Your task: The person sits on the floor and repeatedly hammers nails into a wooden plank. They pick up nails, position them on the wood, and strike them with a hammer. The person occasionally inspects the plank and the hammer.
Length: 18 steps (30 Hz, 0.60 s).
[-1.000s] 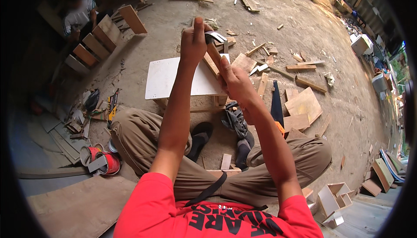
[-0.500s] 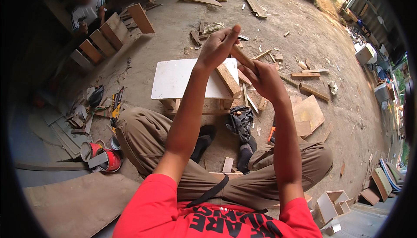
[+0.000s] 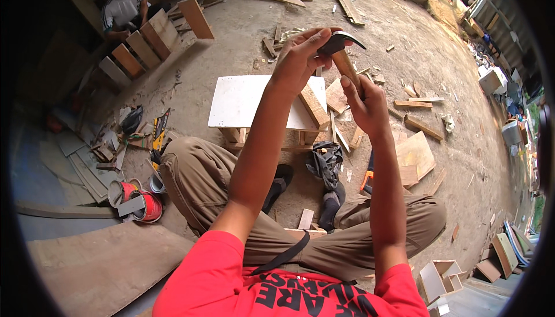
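Observation:
A claw hammer (image 3: 348,67) with a wooden handle and dark metal head is held up in front of me, above the floor. My left hand (image 3: 302,56) grips its head, the curved claw sticking out to the right of the fingers. My right hand (image 3: 368,104) is wrapped round the lower handle. Below and beyond my arms stands a low stool-like wooden piece with a white top (image 3: 240,103). A wood block (image 3: 313,109) lies across the right end of that top. Part of the white top is hidden by my left forearm.
Wood offcuts (image 3: 425,125) litter the floor on the right, with a plywood piece (image 3: 415,156) nearer. A handsaw (image 3: 368,179) lies by my right knee, a black plastic bag (image 3: 325,159) by my feet. Red cans (image 3: 149,207) stand left. Another person (image 3: 124,10) sits behind upright boards (image 3: 141,48).
My hands have turned the hammer, so its head and claw now show at the left hand. The right hand has shifted slightly right. The other person's hands have lowered.

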{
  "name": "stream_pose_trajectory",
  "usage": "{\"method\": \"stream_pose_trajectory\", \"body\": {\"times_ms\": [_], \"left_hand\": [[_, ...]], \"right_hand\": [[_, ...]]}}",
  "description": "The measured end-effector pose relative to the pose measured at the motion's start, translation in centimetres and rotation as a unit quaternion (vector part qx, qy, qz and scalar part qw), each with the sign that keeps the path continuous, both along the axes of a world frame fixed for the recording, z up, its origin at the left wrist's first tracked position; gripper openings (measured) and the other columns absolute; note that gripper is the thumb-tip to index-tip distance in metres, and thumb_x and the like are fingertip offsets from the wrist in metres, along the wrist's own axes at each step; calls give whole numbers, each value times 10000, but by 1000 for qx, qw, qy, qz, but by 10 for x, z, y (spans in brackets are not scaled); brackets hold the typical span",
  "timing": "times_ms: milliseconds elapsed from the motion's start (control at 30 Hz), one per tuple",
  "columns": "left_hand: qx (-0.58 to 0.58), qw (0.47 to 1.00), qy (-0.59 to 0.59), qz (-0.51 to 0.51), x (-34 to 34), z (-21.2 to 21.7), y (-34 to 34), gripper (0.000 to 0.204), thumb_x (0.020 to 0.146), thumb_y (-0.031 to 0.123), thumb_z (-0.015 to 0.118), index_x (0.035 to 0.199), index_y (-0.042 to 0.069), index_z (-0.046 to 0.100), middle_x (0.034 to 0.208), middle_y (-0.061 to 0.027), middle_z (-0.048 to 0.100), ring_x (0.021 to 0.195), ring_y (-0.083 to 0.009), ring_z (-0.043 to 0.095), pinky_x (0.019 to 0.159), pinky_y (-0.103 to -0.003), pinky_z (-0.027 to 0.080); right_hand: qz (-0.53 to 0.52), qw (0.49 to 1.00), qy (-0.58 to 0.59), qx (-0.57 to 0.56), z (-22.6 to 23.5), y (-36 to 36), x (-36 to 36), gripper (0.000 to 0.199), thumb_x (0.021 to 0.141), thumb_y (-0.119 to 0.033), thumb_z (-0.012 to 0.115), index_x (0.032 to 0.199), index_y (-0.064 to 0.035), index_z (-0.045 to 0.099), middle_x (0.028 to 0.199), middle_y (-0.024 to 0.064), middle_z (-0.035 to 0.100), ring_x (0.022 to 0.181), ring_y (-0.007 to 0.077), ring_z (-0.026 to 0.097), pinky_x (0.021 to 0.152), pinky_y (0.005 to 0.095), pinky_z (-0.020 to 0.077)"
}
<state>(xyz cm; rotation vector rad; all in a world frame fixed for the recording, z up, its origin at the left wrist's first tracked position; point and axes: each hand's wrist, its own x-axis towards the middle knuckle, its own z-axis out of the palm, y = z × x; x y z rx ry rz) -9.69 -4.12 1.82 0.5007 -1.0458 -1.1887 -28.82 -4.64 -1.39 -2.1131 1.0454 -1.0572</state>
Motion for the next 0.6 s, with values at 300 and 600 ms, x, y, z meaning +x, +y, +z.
{"method": "stream_pose_trajectory", "body": {"times_ms": [300,600], "left_hand": [[6,991,78,105,-34,-21,-10,269,857,191,789,1062,67,667,882,3,698,762,-66,599,664,-217,455],[-122,982,-113,87,-35,-18,2,393,790,-23,781,1157,14,647,1091,-99,699,1022,-168,669,894,-301,550]], "right_hand": [[6,988,-107,114,-14,6,18,364,1004,-358,587,837,-36,559,591,-56,477,532,42,441,478,251,361],[72,997,9,24,-21,-26,-15,322,882,-287,738,1033,-15,654,912,109,683,866,207,660,794,355,517]]}}
